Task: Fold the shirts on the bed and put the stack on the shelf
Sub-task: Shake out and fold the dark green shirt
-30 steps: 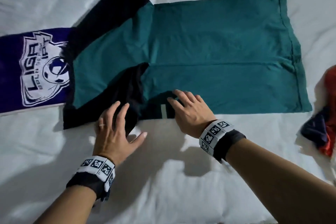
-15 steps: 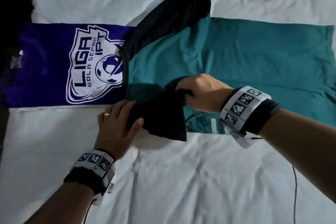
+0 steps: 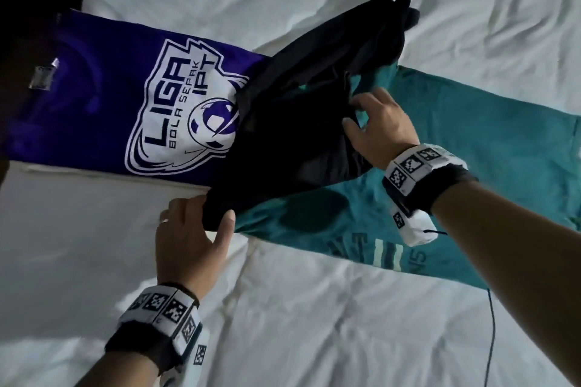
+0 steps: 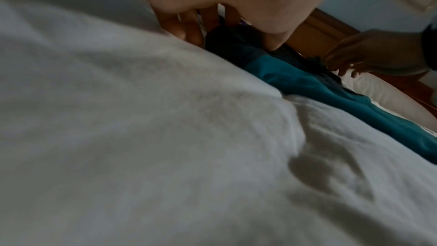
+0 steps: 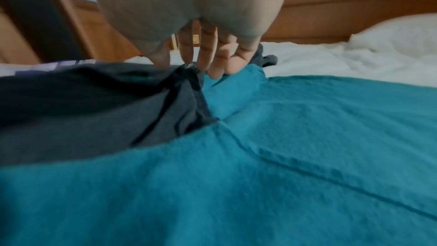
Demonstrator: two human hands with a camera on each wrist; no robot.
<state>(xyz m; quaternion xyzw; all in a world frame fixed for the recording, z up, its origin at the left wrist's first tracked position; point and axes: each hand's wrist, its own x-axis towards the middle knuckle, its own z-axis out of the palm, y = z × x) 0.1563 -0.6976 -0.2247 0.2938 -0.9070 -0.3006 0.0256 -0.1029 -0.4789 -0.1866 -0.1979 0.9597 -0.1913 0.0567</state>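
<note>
A teal shirt (image 3: 490,148) with black sleeves lies flat on the white bed. Its near black sleeve (image 3: 292,148) is raised and swung over the shirt's chest, toward the far sleeve (image 3: 371,28). My left hand (image 3: 217,217) grips the cuff end of that sleeve, thumb on top. My right hand (image 3: 353,116) pinches the same sleeve close to the shoulder seam. The right wrist view has my right hand's fingers (image 5: 208,57) on the black sleeve (image 5: 118,104) where it meets the teal shirt (image 5: 307,137). In the left wrist view my left hand (image 4: 196,31) holds the black sleeve (image 4: 227,40).
A purple shirt (image 3: 103,88) with a white LIGA logo lies flat to the left, its edge under the black sleeve. Rumpled white sheet (image 3: 314,324) surrounds both. A wooden headboard (image 5: 354,6) and a pillow (image 5: 397,33) stand beyond. The bed's left edge is dark.
Both hands went from pressing the shirt flat to taking hold of the near black sleeve, then lifted it and carried it away from me across the teal shirt.
</note>
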